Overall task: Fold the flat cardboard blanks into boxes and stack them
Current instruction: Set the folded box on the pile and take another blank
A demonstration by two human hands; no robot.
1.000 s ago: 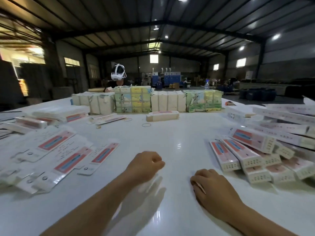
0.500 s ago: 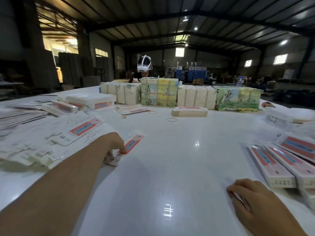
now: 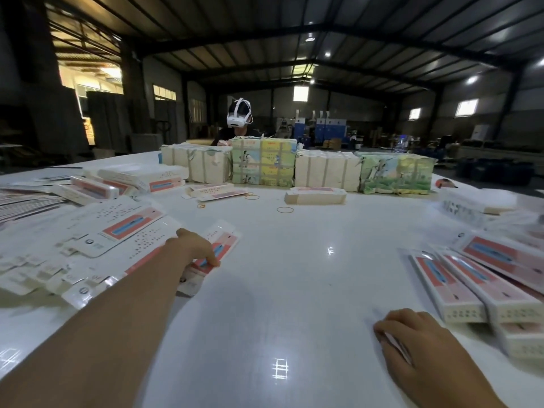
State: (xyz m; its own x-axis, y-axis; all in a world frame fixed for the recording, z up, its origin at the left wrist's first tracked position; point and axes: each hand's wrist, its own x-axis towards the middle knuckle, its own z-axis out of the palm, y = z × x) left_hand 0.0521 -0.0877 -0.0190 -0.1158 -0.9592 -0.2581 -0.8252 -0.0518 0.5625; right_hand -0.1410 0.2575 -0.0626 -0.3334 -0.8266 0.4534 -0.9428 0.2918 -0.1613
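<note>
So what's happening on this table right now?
A person is folding flat cardboard blanks into boxes at a white table. The left hand reaches out and presses its fingers on a flat blank at the edge of the loose pile. The right hand rests on the table beside the folded boxes, holding nothing visible. No blank is being folded yet.

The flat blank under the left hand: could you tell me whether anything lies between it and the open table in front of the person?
Nothing visible does. The left hand rests on the flat blank at the pile's edge, and the white table from there toward the right hand looks bare.
</note>
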